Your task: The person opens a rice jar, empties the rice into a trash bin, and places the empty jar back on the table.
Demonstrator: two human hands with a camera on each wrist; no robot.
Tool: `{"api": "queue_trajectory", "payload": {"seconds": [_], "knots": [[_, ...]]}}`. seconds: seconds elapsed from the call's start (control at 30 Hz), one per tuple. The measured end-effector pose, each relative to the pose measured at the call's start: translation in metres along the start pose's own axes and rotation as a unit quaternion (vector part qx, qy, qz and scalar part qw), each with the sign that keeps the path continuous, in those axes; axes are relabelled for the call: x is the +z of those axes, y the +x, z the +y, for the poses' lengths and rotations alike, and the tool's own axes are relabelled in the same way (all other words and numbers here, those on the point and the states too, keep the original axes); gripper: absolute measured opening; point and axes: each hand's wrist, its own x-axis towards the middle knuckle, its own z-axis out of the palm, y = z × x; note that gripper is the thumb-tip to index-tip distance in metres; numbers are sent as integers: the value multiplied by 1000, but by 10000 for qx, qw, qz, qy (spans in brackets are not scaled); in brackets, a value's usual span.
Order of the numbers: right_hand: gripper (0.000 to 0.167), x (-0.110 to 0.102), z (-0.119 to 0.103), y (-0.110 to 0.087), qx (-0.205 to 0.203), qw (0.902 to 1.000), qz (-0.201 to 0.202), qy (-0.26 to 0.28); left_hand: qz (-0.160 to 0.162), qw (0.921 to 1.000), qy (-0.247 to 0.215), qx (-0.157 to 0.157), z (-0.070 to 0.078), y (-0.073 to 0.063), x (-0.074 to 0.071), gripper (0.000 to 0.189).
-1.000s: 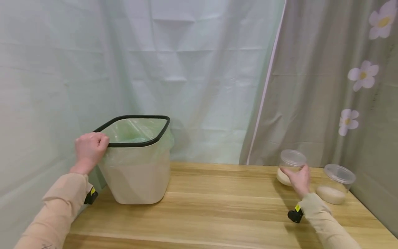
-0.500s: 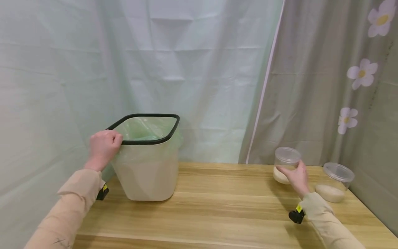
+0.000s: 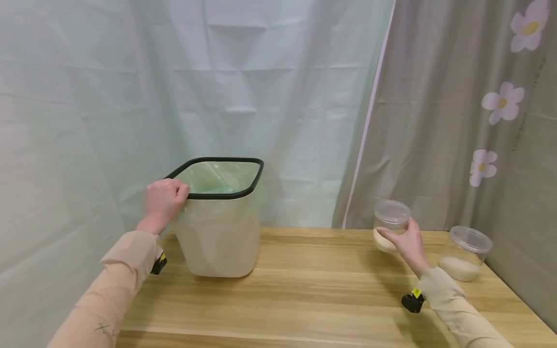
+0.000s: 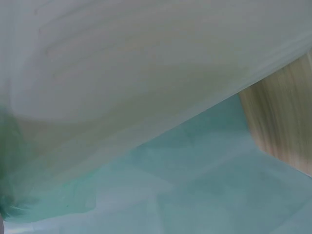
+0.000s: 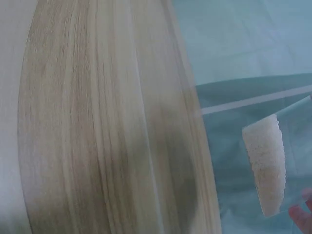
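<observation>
On the left of the head view, my left hand (image 3: pixel 163 205) grips the black rim of a white trash bin (image 3: pixel 219 241). A pale green bag (image 3: pixel 224 176) lines the bin and hangs over its outside. My left fingers are hidden inside the rim. The bin's wall (image 4: pixel 146 63) fills much of the left wrist view. To the right, my right hand (image 3: pixel 406 244) holds a clear lidded jar (image 3: pixel 391 212) by its side, partly filled with white grains. In the right wrist view this jar (image 5: pixel 265 165) appears above the table's back edge, with fingertips (image 5: pixel 302 219) beside it.
A second clear lidded jar (image 3: pixel 465 253) of white grains stands on the wooden table (image 3: pixel 322 280), right of my right hand. A pale green curtain (image 3: pixel 278 121) hangs behind the table, and a grey flowered one (image 3: pixel 417 121) hangs at the right.
My left hand and the bin have moved to the right. My right hand has brought its jar left and slightly up. The second jar has stayed in place.
</observation>
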Motion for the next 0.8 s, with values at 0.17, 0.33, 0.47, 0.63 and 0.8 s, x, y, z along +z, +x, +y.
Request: {"api": "queue_trajectory", "payload": {"seconds": [0.17,0.33,0.47,0.63,0.8], "knots": [[86,0,-4,-1,-135,9997,-109,192,-86,10000,-23,-32,7,3,7,32],[91,-1,-10,-2,-170,9993,-242,206,-116,9999,-59,11,15,6,14,33],[93,-1,-16,-4,-160,9992,-329,167,-88,9999,-89,50,21,8,18,34],[92,0,-21,-4,-225,9988,-370,232,-88,9998,-132,75,29,11,23,35],[89,0,-26,-5,-420,9982,-371,211,-86,9996,-244,102,35,14,29,36]]}}
